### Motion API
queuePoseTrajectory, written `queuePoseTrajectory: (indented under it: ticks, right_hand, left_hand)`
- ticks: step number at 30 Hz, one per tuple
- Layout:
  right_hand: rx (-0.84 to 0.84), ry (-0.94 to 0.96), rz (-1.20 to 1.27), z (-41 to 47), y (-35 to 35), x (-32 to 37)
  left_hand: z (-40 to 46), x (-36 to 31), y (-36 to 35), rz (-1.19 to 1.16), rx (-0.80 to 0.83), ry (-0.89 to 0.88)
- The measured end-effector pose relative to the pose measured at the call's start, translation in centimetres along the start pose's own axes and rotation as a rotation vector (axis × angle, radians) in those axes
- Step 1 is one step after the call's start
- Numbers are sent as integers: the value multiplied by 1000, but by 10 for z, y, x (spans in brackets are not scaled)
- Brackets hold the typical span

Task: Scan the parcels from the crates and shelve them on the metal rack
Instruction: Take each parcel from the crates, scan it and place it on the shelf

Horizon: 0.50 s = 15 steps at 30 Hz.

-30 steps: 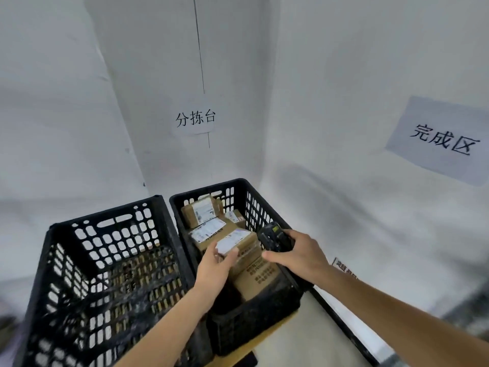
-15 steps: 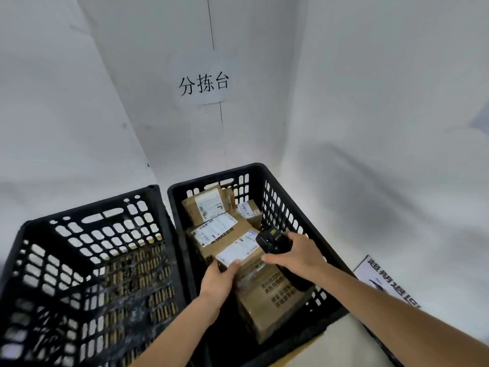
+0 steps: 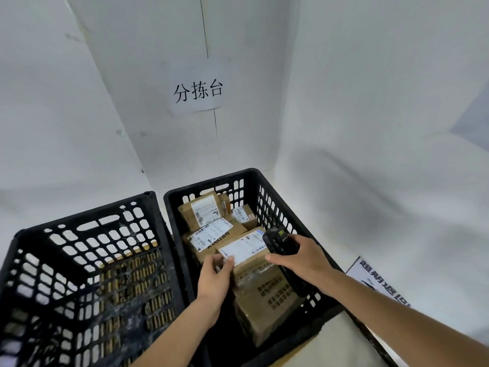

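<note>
White corner hems crate (image 3: 267, 197) edges.

Parcel sorting station in a small warehouse or courier depot.

Marked as such by a paper sign (image 3: 198, 91) reading 分拣台 (sorting table) taped to plain white partition walls (image 3: 370, 102). Furnished with two black perforated plastic crates side by side: the left crate (image 3: 79, 260) showing no parcels, the right crate (image 3: 267, 205) filled with brown cardboard parcels (image 3: 201, 213) bearing white barcode shipping labels. Equipped with a black handheld barcode scanner (image 3: 280, 243) held over one label. Tagged with another printed Chinese sign (image 3: 381, 282) lying low at the right, only partly legible.
</note>
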State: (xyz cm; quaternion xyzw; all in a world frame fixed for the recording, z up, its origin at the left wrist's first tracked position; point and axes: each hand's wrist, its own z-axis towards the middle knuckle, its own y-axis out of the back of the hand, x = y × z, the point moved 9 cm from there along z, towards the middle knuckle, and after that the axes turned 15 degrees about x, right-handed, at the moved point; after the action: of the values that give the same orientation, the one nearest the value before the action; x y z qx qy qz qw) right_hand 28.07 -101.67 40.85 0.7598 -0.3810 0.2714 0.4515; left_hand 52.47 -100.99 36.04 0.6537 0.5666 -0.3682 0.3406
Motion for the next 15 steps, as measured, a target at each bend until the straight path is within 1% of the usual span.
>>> queuePoseTrajectory:
  ticks: [3,8,15]
  right_hand:
    - [-65,19,26,-32,12,5]
    - [-216,75,54,-117,28,24]
    - [-458,159,157,-285,27,51]
  left_hand:
    - [-22,-23,-10,-37,53,-79]
    - [-88,-63,-31,-78,214,-253]
    - [-207,-90,-38,-124,424,-424]
